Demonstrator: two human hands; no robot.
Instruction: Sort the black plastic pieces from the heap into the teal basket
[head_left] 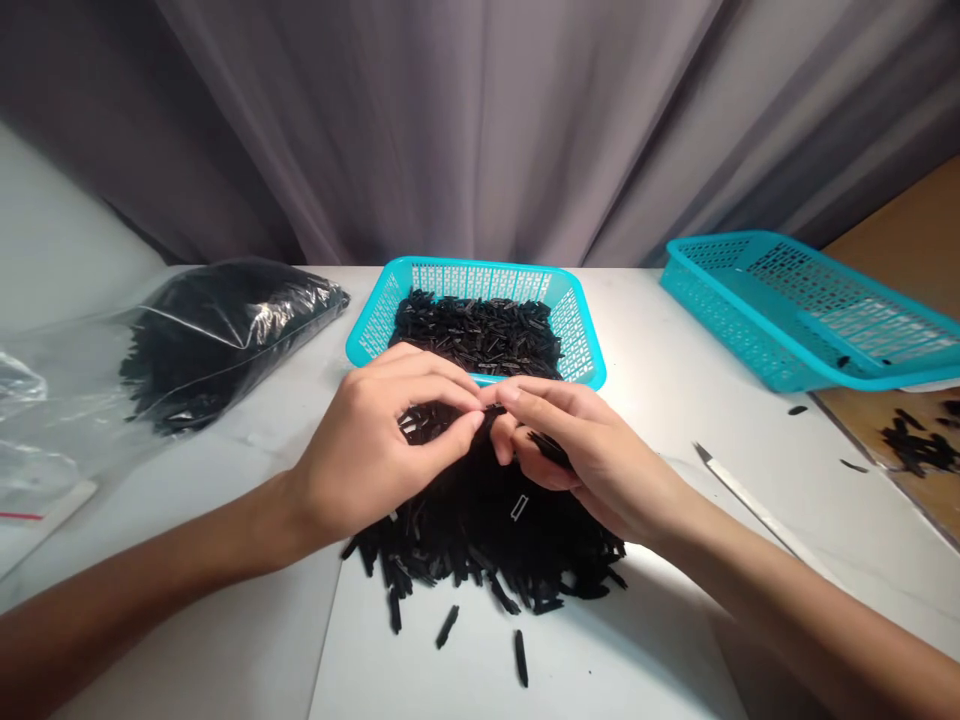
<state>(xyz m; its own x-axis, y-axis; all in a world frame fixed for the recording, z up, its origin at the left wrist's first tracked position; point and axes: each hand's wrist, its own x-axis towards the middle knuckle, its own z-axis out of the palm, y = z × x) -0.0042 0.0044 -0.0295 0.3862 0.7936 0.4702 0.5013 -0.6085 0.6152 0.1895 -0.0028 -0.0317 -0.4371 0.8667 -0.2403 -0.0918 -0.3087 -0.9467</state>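
Both my hands hover over a heap of small black plastic strips [480,545] on the white table. My left hand [382,440] is closed in a pinch, thumb and fingers meeting those of my right hand at a black strip [491,410]. My right hand [577,450] is also closed, pinching that same strip, and it keeps several more black strips [551,450] tucked under its curled fingers. Just behind the hands stands a turquoise basket [577,330] filled with more black strips.
A clear plastic bag of black strips [217,335] lies at the left. A second turquoise basket [795,310], nearly bare inside, sits at the right. A thin metal blade [750,500] lies right of my hand. Loose strips [919,445] lie on the brown surface at far right. Grey curtain behind.
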